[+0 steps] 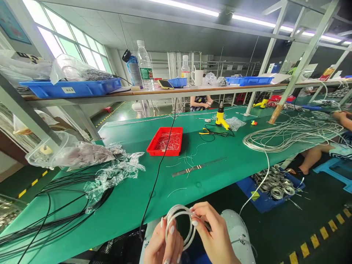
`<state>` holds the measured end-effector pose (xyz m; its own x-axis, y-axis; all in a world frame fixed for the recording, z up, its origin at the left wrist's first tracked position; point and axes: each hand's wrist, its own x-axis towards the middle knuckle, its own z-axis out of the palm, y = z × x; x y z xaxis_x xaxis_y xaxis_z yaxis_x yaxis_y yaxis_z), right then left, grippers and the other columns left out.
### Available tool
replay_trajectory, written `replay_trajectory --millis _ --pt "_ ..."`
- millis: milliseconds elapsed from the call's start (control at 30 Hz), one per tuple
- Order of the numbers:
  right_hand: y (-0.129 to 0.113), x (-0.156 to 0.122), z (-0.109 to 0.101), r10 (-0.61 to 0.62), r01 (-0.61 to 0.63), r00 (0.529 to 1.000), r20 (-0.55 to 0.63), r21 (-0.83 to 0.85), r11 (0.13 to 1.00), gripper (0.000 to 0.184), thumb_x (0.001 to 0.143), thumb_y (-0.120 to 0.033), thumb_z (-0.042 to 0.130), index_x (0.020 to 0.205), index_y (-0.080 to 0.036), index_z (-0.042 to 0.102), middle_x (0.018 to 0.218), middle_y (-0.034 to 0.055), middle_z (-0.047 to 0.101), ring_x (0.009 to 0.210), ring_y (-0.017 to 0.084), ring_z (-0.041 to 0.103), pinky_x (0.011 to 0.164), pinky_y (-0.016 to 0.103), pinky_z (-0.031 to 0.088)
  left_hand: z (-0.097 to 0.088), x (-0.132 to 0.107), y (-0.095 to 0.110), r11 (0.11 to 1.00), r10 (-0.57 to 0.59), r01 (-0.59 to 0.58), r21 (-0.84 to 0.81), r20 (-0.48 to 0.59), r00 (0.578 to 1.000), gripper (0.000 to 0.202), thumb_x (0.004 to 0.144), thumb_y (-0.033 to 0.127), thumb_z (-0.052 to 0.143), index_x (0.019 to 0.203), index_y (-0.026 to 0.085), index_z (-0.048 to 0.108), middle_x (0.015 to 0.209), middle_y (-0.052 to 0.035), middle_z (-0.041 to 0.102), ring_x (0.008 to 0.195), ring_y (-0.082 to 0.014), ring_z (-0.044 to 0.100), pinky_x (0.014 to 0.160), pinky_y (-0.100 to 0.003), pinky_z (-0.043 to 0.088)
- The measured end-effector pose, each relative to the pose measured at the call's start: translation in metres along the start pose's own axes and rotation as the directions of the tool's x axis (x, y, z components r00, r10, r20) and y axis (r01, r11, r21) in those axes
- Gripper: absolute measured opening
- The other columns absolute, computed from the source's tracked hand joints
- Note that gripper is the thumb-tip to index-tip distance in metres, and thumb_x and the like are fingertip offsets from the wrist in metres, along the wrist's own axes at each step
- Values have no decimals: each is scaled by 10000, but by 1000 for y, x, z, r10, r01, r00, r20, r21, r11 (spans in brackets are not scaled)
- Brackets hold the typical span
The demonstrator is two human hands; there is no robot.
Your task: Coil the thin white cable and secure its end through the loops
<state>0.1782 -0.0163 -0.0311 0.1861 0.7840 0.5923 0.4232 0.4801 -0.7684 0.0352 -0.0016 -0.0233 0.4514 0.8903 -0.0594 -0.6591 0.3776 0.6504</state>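
While both hands (165, 240) (214, 231) hold coil (176, 209), tray lbl (68, 90) illegible; bottle lbl (146, 73) ditto.

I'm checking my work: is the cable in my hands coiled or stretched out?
Coiled: the cable shows as round loops held between the left hand and the right hand.

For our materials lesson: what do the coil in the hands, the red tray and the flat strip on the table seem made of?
Coil: probably plastic-covered cable, slightly glossy; its pale strands bend in smooth loops.
Red tray: likely moulded plastic, smooth, with even colour.
Strip: perhaps dull metal, being grey, thin, straight, though that stays open.
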Motion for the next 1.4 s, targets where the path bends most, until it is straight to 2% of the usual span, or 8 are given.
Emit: replay_trajectory --millis 200,467,633,800,933,1100,1267,1400 --pt "-1 -5 19 165 -205 963 -213 -178 962 218 941 -331 413 766 -222 484 586 -33 599 469 92 572 447 168 436 7 5 -11 999 38 -37 -36 22 999 318 922 360 498 730 144 630 337 80 284 353 -71 255 492 -193 389" --pt "3 -8 24 260 -302 937 -232 -170 938 276 959 -406 341 778 -231 456 542 -27 608 411 119 578 395 215 358 7 4 -22 1000 25 -22 -21 144 989 310 938 363 464 739 170 602 345 88 296 358 -69 259 656 -255 438" --pt "17 -11 16 369 -378 925 -87 -128 917 299 923 -498 394 864 -217 478 514 -66 514 439 116 523 440 219 356 15 4 4 992 13 -3 -124 78 997 259 909 339 535 810 123 638 502 91 248 421 -52 189 503 -203 391" --pt "57 -32 0 424 -408 897 123 -136 903 256 896 -455 492 842 -207 528 600 -51 576 487 105 550 470 212 421 -11 8 47 958 231 -250 -138 -140 963 71 858 191 618 897 136 594 526 107 284 405 -39 203 452 -171 372" --pt "53 -34 -7 19 2 999 48 -404 915 237 919 -358 500 749 -205 563 670 -12 650 584 130 596 536 250 444 -24 7 51 942 299 -229 244 -305 904 207 838 352 657 872 158 594 525 73 479 454 -62 410 464 -147 374" --pt "5 -4 -10 -484 541 841 243 -373 754 236 875 -370 575 703 -209 584 588 -22 608 507 122 524 486 279 385 -7 4 28 738 286 -115 665 -153 946 290 779 460 689 808 177 633 679 -33 690 758 -203 622 767 -264 459" --pt "-3 15 -6 -226 236 972 69 -255 938 198 910 -283 519 740 -220 598 1007 51 670 907 152 645 723 272 545 1 1 10 870 -30 38 492 -24 999 365 806 516 635 810 151 641 565 -19 643 539 -143 558 681 -269 457" --pt "9 13 6 15 -14 1000 24 -22 1000 207 872 -398 569 962 -212 576 794 14 671 702 116 669 618 199 562 0 -1 3 931 -160 147 333 11 987 411 763 542 675 838 141 624 410 6 583 390 -103 511 743 -314 483"
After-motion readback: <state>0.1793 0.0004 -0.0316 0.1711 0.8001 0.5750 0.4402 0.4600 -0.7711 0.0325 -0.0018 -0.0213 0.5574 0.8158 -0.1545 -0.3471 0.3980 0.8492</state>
